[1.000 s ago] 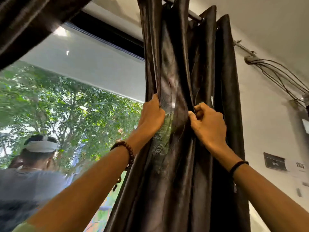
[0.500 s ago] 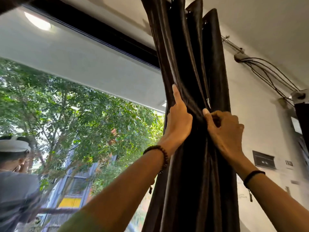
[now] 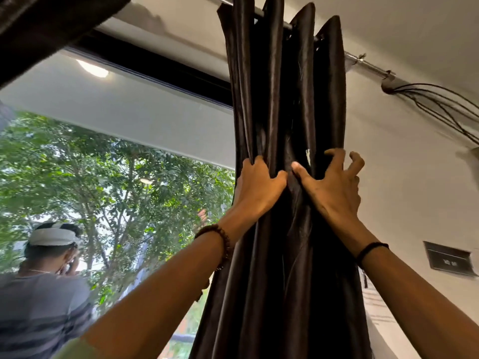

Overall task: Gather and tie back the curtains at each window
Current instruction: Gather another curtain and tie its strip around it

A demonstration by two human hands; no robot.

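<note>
On my left hand (image 3: 259, 185) the fingers clench the curtain (image 3: 274, 268), bunched on its rod (image 3: 368, 64) beside the window (image 3: 129, 177); my right hand (image 3: 331, 190) splays, fingers released, thumb pressing. Slippery outer folds could spill loose.

wall plaque (image 3: 449, 259) lettering blurred, nothing legible
</note>
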